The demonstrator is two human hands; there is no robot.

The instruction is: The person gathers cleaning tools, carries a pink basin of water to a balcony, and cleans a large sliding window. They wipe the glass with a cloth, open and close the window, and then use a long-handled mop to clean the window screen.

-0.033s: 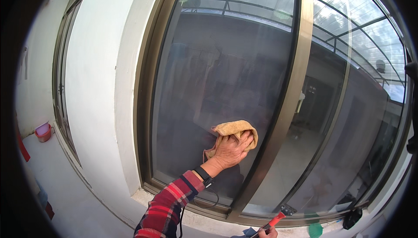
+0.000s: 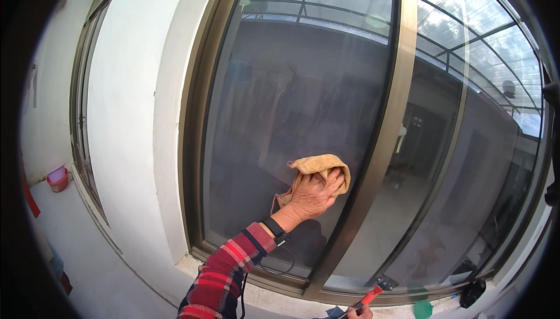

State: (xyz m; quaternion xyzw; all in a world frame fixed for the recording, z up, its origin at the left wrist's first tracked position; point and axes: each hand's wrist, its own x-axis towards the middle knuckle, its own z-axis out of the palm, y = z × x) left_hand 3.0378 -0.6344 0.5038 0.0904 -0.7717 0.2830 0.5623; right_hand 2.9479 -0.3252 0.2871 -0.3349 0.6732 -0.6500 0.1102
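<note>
My left hand point(image 2: 315, 195), with a dark band on its wrist, presses a folded tan cloth point(image 2: 319, 163) flat against the sliding window pane point(image 2: 303, 103). Its fingers lie over the cloth, near the right side of the pane. At the lower edge, partly cut off, my right hand point(image 2: 363, 312) grips a scraper point(image 2: 371, 295) with a red and dark handle. The scraper's dark head points up and right, close to the bottom of the neighbouring pane. A thin dark cord hangs by my left wrist.
Brown metal frames point(image 2: 379, 161) border the panes, and a pale sill point(image 2: 262, 295) runs below. A green piece point(image 2: 422, 308) and a black object point(image 2: 472, 293) lie along the sill at the right. By the left wall stands a reddish bucket point(image 2: 57, 179) with a purple container in it.
My left hand and the cloth have slid slightly up and to the right on the glass. The right hand with the scraper has hardly moved.
</note>
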